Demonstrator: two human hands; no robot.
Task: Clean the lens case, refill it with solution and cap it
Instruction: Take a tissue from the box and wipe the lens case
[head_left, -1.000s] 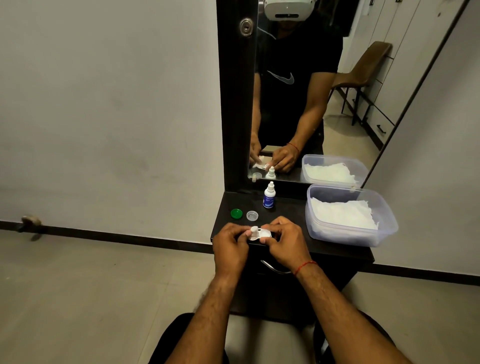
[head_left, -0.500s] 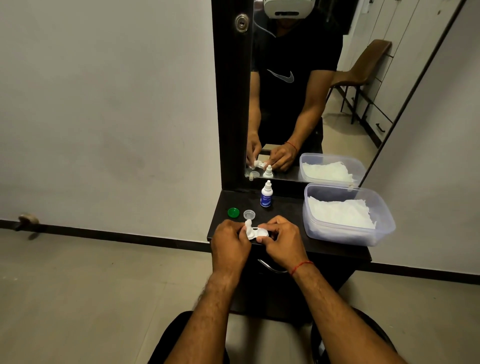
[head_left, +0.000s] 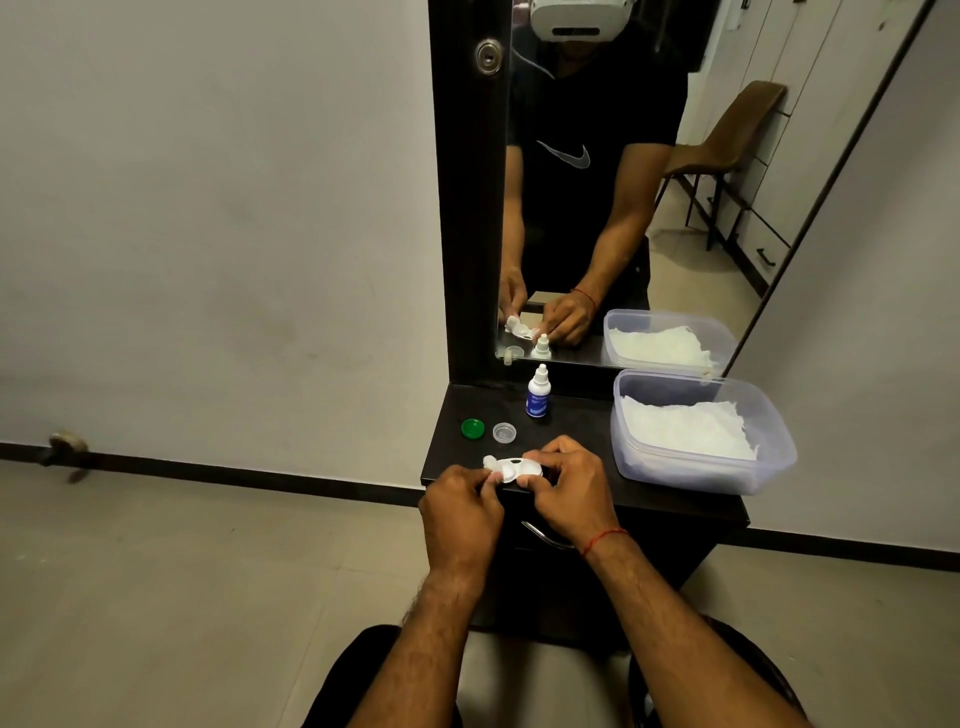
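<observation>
Just changed: the small white tissue wad, upright over the middle of the white two-well plastic lens case a second ago, now lies low at its left end.
Hands: the left hand pinches the wad; the right hand grips the case's right end.
Case position: held just above the near edge of the dark tabletop.
Caps: a round green screw cap and a round clear screw cap lie off, near the left edge.
Solution: a small white dropper bottle with a blue label stands untouched by the rear edge.
Tissues: a clear plastic tub sits at the right edge.
Meaning: wiping seems to be working across the wells; refilling and capping remain.
</observation>
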